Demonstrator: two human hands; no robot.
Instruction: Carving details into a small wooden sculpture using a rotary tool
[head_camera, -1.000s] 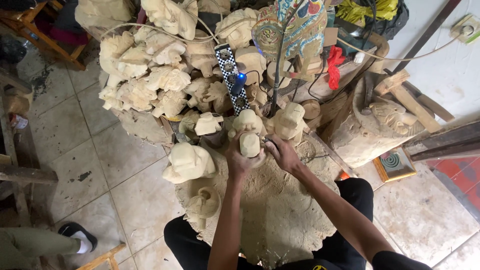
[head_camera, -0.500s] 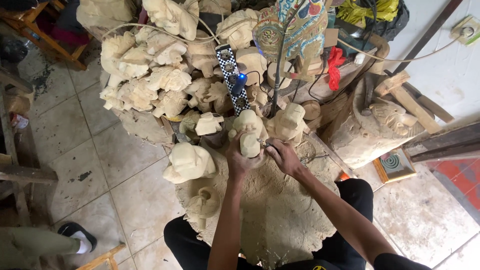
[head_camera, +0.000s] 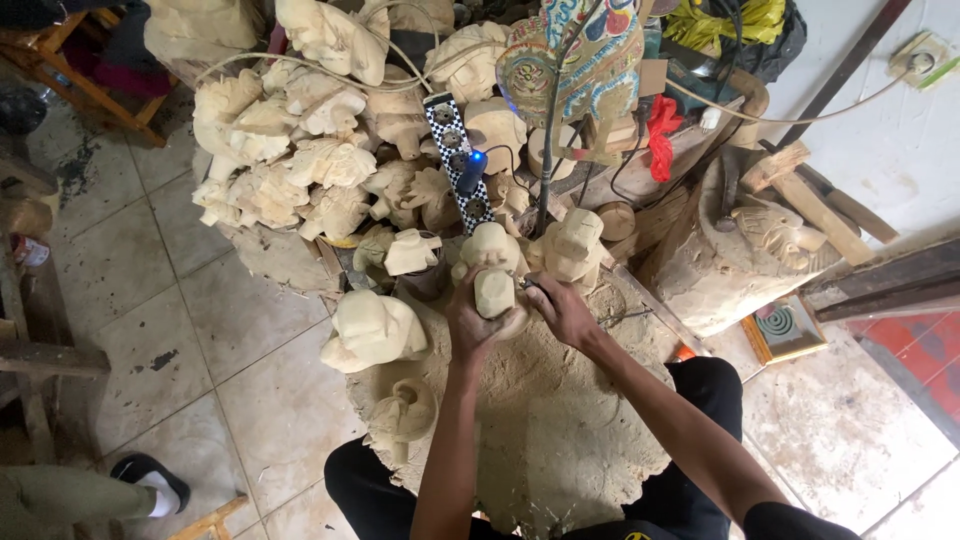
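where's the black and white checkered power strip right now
In the head view, the black and white checkered power strip lies above centre, running down through the pile of pale unpainted wood carvings, just above the small pale carving gripped by the left hand.

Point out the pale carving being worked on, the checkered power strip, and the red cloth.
pale carving (head_camera: 494, 292), head view, on its flat front face.
checkered power strip (head_camera: 455, 160), head view, mid-length of its top.
red cloth (head_camera: 661, 135), head view, on its hanging folds.
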